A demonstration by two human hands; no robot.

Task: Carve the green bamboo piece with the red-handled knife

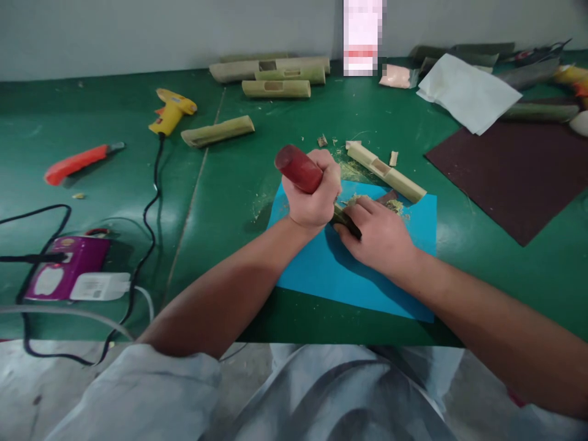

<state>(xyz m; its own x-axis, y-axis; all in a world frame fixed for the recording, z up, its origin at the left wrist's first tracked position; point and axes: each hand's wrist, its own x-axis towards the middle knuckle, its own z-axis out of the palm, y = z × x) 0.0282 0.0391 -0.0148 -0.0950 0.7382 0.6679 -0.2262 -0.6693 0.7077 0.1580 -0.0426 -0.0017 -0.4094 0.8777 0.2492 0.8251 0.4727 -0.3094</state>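
My left hand (312,195) is closed in a fist round a thick red handle (298,168). The tool's working end is hidden, so its kind does not show. Close beside it, my right hand (379,231) grips a dark green bamboo piece (348,222) by its near end, low over a blue sheet (367,285). Pale shavings (395,207) lie on the sheet by my right fingers. Just beyond the hands rests a split bamboo length (386,173) with a notch cut in it.
Several notched bamboo pieces (275,89) line the back wall; another bamboo piece (218,131) lies nearer. At left are a yellow glue gun (169,116), a red-handled cutter (78,164) and a purple power strip (73,263) with cables. White paper (468,92) overlaps a dark brown sheet (514,177) at right.
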